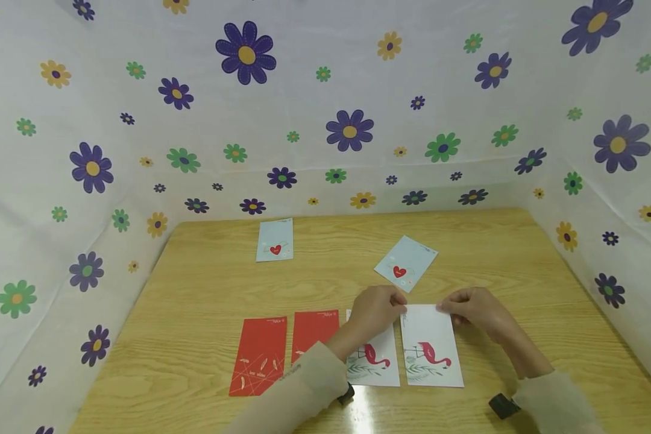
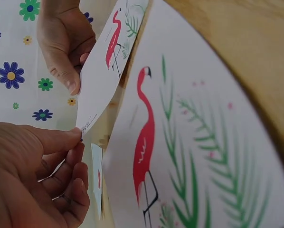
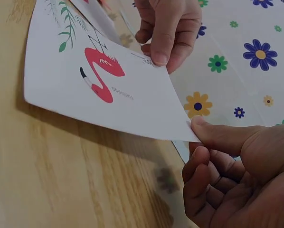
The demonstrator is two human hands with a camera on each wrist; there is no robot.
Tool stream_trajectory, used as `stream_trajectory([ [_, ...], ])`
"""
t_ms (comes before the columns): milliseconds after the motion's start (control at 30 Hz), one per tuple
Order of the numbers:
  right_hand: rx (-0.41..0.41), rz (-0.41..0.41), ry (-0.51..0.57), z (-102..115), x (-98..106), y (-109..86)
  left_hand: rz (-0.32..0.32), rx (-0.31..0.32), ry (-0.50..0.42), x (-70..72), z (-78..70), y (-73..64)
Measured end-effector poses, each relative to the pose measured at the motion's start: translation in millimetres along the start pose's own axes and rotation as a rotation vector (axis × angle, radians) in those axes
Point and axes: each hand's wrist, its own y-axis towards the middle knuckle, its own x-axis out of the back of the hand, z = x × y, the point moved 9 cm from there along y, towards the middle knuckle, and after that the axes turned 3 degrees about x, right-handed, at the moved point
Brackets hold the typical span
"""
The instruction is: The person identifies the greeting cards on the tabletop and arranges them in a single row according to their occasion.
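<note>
A white flamingo card [image 1: 431, 346] lies at the right end of a row, its far edge pinched at both corners. My left hand [image 1: 377, 310] holds the far left corner between thumb and fingers. At the far right corner, my right hand [image 1: 477, 310] pinches the card the same way. In the right wrist view this card [image 3: 127, 90] shows its far edge lifted from the table. A second flamingo card [image 1: 371, 367] lies just left of it, partly hidden under my left wrist. Left of that are two red cards [image 1: 257, 355], one partly covered by my left forearm.
Two pale blue cards with red hearts lie farther back: one upright card [image 1: 275, 238] at left and one tilted card [image 1: 407, 263] beyond my hands. The wooden table [image 1: 195, 283] is enclosed by white cloth [image 1: 304, 108] printed with flowers.
</note>
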Motion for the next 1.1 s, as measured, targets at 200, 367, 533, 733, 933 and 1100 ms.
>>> stream_trajectory([
  [200,0.005,-0.052,-0.045,-2,-2,-0.4,-0.014,-0.032,0.121,-3.8,-3.9,2.7],
  [367,0.005,-0.095,-0.106,-3,-2,-2.1,-0.007,-0.046,0.194,-10.6,-3.7,4.7],
  [533,0.027,-0.115,-0.148,1,-5,-3.0,0.001,-0.044,0.247,-15.5,-0.9,6.1],
  [733,0.07,-0.127,-0.193,4,-9,-2.8,-0.006,-0.05,0.258,-15.7,0.7,6.5],
  [933,0.093,-0.144,-0.235,4,-9,-2.1,-0.002,-0.049,0.253,-17.0,1.6,7.3],
  [1100,0.1,-0.159,-0.264,5,-10,-2.7,-0.001,-0.06,0.257,-18.1,1.7,8.5],
])
